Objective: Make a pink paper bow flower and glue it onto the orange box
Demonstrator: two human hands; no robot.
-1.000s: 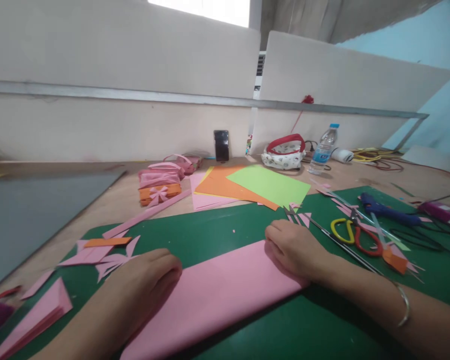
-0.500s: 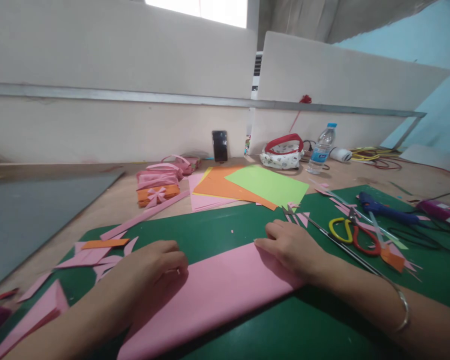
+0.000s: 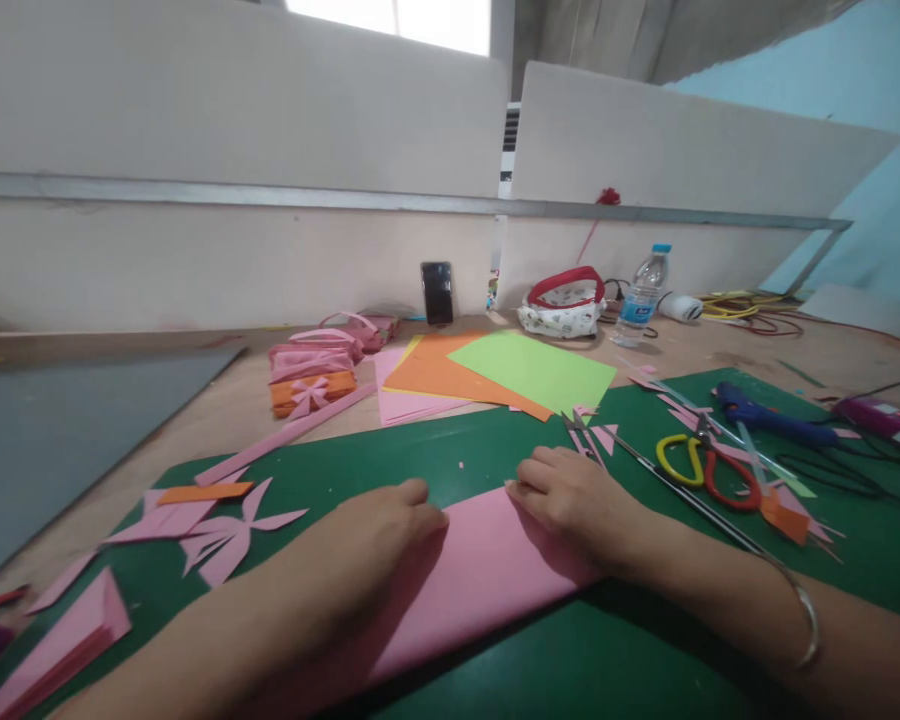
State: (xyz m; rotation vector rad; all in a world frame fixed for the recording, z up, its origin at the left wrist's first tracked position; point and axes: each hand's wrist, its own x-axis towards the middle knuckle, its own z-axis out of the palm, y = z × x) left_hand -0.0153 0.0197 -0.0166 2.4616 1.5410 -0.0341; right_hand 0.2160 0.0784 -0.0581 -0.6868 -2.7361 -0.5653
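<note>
A folded sheet of pink paper [image 3: 487,580] lies slantwise on the green cutting mat [image 3: 390,455], with its rounded fold toward me. My right hand [image 3: 574,500] has its fingers curled down on the far right corner of the sheet, thumb and forefinger at the edge. Along the same far edge, my left hand [image 3: 390,535] presses with bent fingers, a short way left of the right hand. The left forearm covers the sheet's left part. Just beyond the right hand lie small thread snips [image 3: 581,432], and pink paper cut-outs [image 3: 232,525] are left of the left hand.
Scissors with yellow and red handles [image 3: 709,470], a metal rod [image 3: 675,485] and a blue glue gun [image 3: 772,415] lie right. Coloured sheets [image 3: 532,365], small paper bags [image 3: 315,365], a phone [image 3: 437,293], a pouch [image 3: 562,312] and a water bottle [image 3: 640,300] stand behind.
My left hand has slid rightward along the paper's far edge, closer to the right hand. More of the pink cut-outs shows behind the left forearm. My right hand stays at its corner.
</note>
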